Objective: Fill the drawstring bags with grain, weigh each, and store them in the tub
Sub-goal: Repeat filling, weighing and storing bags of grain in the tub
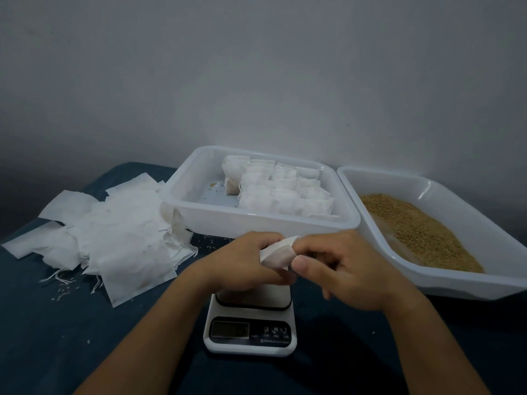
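Observation:
A small white drawstring bag is held between both hands above the white kitchen scale. My left hand grips its left side with curled fingers. My right hand pinches its right edge with thumb and fingers. Behind the hands stands a translucent white tub with several filled bags packed in rows on its right side. A second tub at the right holds brown grain. Most of the scale's platform is hidden under the hands.
A loose pile of empty white bags with dangling strings lies at the left on the dark blue cloth. Scattered grains dot the cloth near the pile and in front of the storage tub. A grey wall rises close behind.

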Motion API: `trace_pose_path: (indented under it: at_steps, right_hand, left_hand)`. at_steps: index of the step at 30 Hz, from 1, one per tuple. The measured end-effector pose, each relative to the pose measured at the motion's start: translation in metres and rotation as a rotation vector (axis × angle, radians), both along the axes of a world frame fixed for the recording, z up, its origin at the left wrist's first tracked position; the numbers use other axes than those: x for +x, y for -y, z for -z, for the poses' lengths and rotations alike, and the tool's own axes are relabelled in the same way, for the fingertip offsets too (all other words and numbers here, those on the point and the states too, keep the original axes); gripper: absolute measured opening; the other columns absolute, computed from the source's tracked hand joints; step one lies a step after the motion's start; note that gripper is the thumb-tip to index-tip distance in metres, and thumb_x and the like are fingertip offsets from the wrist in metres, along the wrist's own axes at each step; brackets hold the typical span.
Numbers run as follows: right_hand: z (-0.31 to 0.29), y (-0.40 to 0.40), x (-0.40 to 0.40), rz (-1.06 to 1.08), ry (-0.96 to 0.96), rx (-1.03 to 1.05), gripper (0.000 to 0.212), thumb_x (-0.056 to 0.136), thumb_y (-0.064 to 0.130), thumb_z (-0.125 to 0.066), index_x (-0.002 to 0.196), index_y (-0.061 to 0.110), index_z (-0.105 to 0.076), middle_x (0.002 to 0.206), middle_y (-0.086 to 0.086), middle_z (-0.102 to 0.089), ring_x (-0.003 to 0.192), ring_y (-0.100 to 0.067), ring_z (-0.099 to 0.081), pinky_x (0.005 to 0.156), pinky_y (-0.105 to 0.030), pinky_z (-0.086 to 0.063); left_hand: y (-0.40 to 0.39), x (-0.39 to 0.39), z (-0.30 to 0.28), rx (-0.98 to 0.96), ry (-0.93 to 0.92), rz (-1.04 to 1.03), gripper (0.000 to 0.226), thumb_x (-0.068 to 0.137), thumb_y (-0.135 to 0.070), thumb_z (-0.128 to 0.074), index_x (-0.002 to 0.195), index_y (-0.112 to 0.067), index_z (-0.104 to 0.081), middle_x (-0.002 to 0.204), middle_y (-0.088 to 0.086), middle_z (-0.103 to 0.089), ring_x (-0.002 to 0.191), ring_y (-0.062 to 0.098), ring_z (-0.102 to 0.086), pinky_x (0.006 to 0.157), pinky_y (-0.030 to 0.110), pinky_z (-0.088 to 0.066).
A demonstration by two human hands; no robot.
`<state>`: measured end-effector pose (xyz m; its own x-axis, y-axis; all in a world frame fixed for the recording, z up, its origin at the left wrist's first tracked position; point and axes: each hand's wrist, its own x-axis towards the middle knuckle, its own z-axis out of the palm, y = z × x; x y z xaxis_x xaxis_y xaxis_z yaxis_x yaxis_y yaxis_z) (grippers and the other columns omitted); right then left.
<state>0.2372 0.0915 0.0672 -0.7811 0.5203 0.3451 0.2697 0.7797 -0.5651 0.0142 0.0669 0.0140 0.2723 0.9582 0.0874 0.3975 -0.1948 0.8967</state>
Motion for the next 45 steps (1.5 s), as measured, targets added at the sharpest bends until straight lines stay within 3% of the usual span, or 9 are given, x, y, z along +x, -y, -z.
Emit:
trace_pose_path:
  at_steps: [3,6,9,12,16,26,33,38,45]
  right_hand:
    - [-0.008,-0.016,0.016,0.29,-0.217,0.125,0.031,0.099,0.061,-0.055,0.103,0.036,-0.074,0.083,0.025,-0.073,0.053,-0.003,-0.068,0.048,-0.014,-0.048]
    - [-0.007,-0.061,0.05,0.809,-0.345,0.202,0.023,0.097,0.051,-0.061,0.106,0.032,-0.07,0.094,0.017,-0.074,0.075,-0.001,-0.069,0.065,-0.017,-0.051]
    - [0.003,-0.111,0.102,1.104,0.137,0.043,0.039,0.097,0.038,-0.067,0.132,0.02,-0.063,0.128,-0.006,-0.069,0.109,-0.025,-0.066,0.088,-0.032,-0.049]
    - [0.012,-0.129,0.123,1.075,0.646,-0.128,0.044,0.096,0.041,-0.067,0.133,0.018,-0.067,0.134,-0.006,-0.067,0.12,-0.029,-0.061,0.101,-0.04,-0.049]
    - [0.014,-0.132,0.117,1.049,0.853,-0.095,0.021,0.09,0.037,-0.068,0.076,0.021,-0.067,0.087,0.002,-0.067,0.078,-0.017,-0.059,0.065,-0.033,-0.042]
    - [0.0,-0.166,0.143,1.351,0.745,0.095,0.022,0.096,0.024,-0.064,0.112,0.01,-0.068,0.108,-0.01,-0.064,0.09,-0.03,-0.063,0.07,-0.035,-0.049]
    - [-0.004,-0.179,0.181,1.47,0.992,0.257,0.024,0.094,0.018,-0.066,0.117,0.015,-0.071,0.111,-0.009,-0.065,0.098,-0.028,-0.066,0.076,-0.038,-0.054]
    - [0.009,-0.184,0.173,1.467,0.786,0.088,0.027,0.096,0.041,-0.067,0.1,0.014,-0.07,0.081,-0.003,-0.055,0.075,-0.024,-0.056,0.066,-0.035,-0.044]
    - [0.023,-0.19,0.156,1.267,0.331,-0.326,0.035,0.088,0.041,-0.083,0.104,0.012,-0.077,0.1,-0.014,-0.072,0.087,-0.032,-0.066,0.073,-0.036,-0.052]
  left_hand:
    - [-0.002,-0.002,0.004,0.073,-0.016,-0.092,0.027,0.076,-0.041,-0.087,0.092,-0.035,-0.066,0.082,-0.012,-0.064,0.073,0.002,-0.058,0.066,0.017,-0.046]
    - [-0.004,0.0,0.009,0.167,-0.054,-0.168,0.028,0.081,-0.037,-0.087,0.094,-0.032,-0.063,0.089,-0.009,-0.066,0.075,0.002,-0.059,0.066,0.014,-0.045]
    - [-0.005,0.004,0.012,0.227,-0.047,-0.198,0.03,0.082,-0.039,-0.086,0.098,-0.03,-0.062,0.09,-0.011,-0.065,0.08,0.006,-0.061,0.067,0.016,-0.046]
    - [-0.004,0.005,0.015,0.252,-0.038,-0.213,0.035,0.08,-0.046,-0.086,0.099,-0.032,-0.061,0.089,-0.014,-0.065,0.078,0.006,-0.061,0.066,0.014,-0.046]
    - [-0.004,0.01,0.017,0.285,-0.069,-0.24,0.038,0.078,-0.051,-0.087,0.098,-0.033,-0.06,0.089,-0.015,-0.067,0.08,0.006,-0.062,0.065,0.013,-0.046]
    - [-0.008,0.013,0.024,0.388,-0.22,-0.346,0.033,0.08,-0.051,-0.084,0.088,-0.037,-0.055,0.089,-0.024,-0.062,0.085,-0.001,-0.058,0.066,0.02,-0.043]
    - [-0.009,0.011,0.024,0.382,-0.199,-0.399,0.033,0.08,-0.049,-0.084,0.088,-0.036,-0.055,0.087,-0.019,-0.063,0.086,0.0,-0.057,0.069,0.028,-0.049]
    - [-0.008,0.013,0.023,0.374,-0.199,-0.399,0.033,0.081,-0.046,-0.085,0.087,-0.035,-0.054,0.084,-0.017,-0.062,0.086,0.001,-0.057,0.065,0.02,-0.043]
    - [-0.007,0.013,0.022,0.314,-0.08,-0.412,0.03,0.082,-0.039,-0.086,0.085,-0.031,-0.056,0.083,-0.018,-0.062,0.079,0.005,-0.058,0.063,0.015,-0.042]
